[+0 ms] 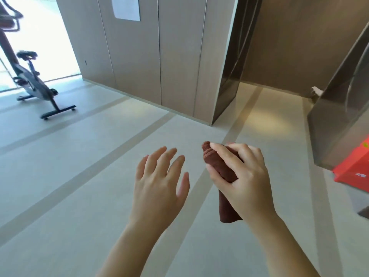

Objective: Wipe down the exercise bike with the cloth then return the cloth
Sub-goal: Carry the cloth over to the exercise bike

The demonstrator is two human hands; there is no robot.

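A rolled-up brown cloth point(214, 162) sits in my right hand point(242, 176), whose fingers wrap around its middle; both ends of the roll stick out above and below the fist. My left hand point(159, 182) hovers just to the left of it, palm down, fingers spread, holding nothing. The exercise bike point(34, 80), grey and black with a black saddle, stands far off at the left by a bright window, well out of reach of both hands.
Pale tiled floor point(89, 156) stretches between me and the bike. A wood-panelled wall block point(159, 56) stands ahead, with a dark doorway point(231, 76) to its right. A metallic cabinet point(339, 116) and a red box point(355, 172) are at the right edge.
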